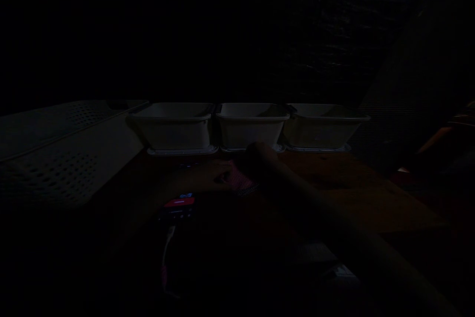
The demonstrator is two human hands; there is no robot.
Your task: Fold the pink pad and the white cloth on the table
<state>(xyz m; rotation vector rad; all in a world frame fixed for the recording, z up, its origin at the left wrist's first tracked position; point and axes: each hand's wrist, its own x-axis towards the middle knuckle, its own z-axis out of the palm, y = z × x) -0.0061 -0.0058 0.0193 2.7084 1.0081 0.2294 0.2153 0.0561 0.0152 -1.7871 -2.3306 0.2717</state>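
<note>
The picture is very dark, so finger detail is faint. A small pink, textured cloth [241, 178] with a pale, dotted lower edge lies between my two hands over the wooden table. From the left, my left hand [218, 172] grips the cloth's left side. My right hand [262, 153] is closed like a fist at its upper right, seemingly on the same cloth; its fingertips are hidden. Just below my left hand is a phone [178, 208] with a lit red and dark screen. A white cable [165, 252] runs from it toward me.
Three pale plastic tubs, a left one [178, 131], a middle one [252, 129] and a right one [322, 129], stand in a row behind my hands. A large perforated basket [74, 158] is at left. Another person's arm [438, 141] shows at right, beyond the table [386, 203].
</note>
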